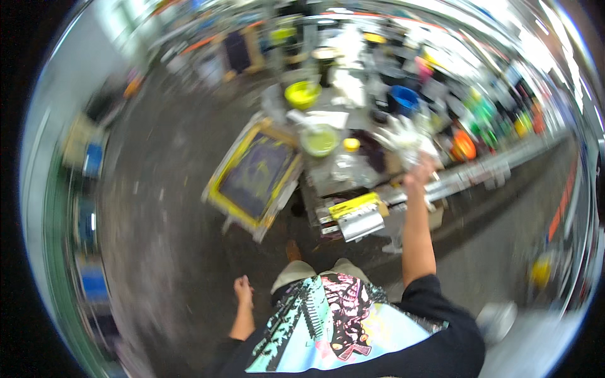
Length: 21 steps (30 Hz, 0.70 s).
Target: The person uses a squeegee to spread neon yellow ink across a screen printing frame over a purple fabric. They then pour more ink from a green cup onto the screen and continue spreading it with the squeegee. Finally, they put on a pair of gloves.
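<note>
My right arm stretches over the edge of a cluttered worktable [328, 179]. At its end my right hand [421, 171] is closed on a pale white glove [401, 133], whose splayed fingers point away from me; motion blur smears the grip. My left hand [243, 290] hangs low beside my body, away from the table, its fingers curled in and nothing visible in them. Left of the glove stand a clear bottle with a yellow cap [351, 146] and a tub of green stuff [320, 140]. A blue container [403, 99] stands just beyond the glove.
A yellow-edged framed screen [255, 173] leans at the table's left side. On the near corner lies a yellow and silver box [357, 215]. Behind are a lime bowl [302, 94], an orange container [463, 146] and several bottles. Dark floor [164, 208] stretches to the left.
</note>
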Available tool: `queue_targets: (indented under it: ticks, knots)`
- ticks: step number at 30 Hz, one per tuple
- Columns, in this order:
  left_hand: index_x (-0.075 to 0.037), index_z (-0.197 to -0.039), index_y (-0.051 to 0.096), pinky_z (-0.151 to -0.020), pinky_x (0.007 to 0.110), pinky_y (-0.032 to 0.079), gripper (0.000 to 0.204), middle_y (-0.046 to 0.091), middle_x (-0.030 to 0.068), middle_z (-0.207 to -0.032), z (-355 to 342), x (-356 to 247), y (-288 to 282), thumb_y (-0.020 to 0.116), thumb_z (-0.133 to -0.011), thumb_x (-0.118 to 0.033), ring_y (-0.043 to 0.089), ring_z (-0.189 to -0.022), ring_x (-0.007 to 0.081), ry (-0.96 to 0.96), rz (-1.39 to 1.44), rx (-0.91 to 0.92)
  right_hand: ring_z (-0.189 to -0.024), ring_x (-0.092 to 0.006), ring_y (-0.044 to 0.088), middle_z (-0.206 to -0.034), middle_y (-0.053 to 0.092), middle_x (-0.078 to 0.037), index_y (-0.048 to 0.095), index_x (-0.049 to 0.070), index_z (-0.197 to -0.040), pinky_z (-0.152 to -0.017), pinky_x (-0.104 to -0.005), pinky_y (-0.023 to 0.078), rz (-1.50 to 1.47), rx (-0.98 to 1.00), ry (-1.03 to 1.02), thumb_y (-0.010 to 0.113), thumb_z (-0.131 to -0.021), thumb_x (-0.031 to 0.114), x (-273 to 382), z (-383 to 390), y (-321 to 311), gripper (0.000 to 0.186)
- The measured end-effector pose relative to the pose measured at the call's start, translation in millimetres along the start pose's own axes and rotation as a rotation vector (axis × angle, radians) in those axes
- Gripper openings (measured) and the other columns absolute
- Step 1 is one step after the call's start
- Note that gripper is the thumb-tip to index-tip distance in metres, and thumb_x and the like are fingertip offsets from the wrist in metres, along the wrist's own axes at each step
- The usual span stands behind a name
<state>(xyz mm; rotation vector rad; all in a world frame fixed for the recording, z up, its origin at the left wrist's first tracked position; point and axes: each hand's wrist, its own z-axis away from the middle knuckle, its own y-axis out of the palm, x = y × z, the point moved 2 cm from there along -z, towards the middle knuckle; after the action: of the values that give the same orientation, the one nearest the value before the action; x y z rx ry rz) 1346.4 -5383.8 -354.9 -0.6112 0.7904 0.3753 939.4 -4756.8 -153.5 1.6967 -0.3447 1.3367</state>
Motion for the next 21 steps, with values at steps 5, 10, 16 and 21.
queue_targets:
  ticks: [5, 10, 16, 21]
  knots:
    - [-0.006, -0.107, 0.068, -0.061, 0.03, 0.051, 0.018, 0.068, 0.004, -0.091, 95, 98, -54, 0.068, -0.099, -0.022, 0.062, -0.072, 0.014, -0.01, 0.052, -0.269, -0.112, -0.025, 0.061, -0.123, 0.062, -0.011, 0.06, 0.003, -0.123, -0.103, -0.041, 0.05, -0.249, 0.261, 0.094, 0.063, -0.094, 0.018, 114, 104, 70, 0.033]
    - [-0.005, -0.109, 0.069, -0.068, 0.029, 0.056, 0.015, 0.07, 0.0046, -0.096, 132, 52, -65, 0.066, -0.099, -0.016, 0.067, -0.081, 0.0142, 0.032, 0.186, -0.472, -0.122, -0.0301, 0.06, -0.134, 0.061, -0.015, 0.059, 0.002, -0.132, -0.107, -0.0445, 0.047, -0.126, 0.88, 0.108, 0.062, -0.095, 0.017, 108, 256, 106, 0.04]
    - [-0.007, -0.11, 0.073, -0.07, 0.026, 0.054, 0.018, 0.072, 0.0022, -0.094, 100, -54, -104, 0.07, -0.099, -0.02, 0.065, -0.078, 0.0092, 0.387, 0.397, -0.464, -0.129, -0.0242, 0.055, -0.136, 0.061, -0.009, 0.046, 0.006, -0.148, -0.11, -0.0404, 0.043, 0.004, 1.379, 1.196, 0.062, -0.098, 0.009, 63, 500, 152, 0.053]
    - [-0.003, -0.102, 0.07, -0.068, 0.024, 0.048, 0.015, 0.069, 0.0, -0.087, 95, -119, -194, 0.078, -0.092, -0.013, 0.06, -0.077, 0.006, 0.57, 0.223, -0.541, -0.143, -0.0287, 0.045, -0.152, 0.052, -0.01, 0.042, 0.008, -0.155, -0.12, -0.0462, 0.032, -0.031, 1.457, 1.681, 0.053, -0.103, 0.031, 6, 633, 172, 0.059]
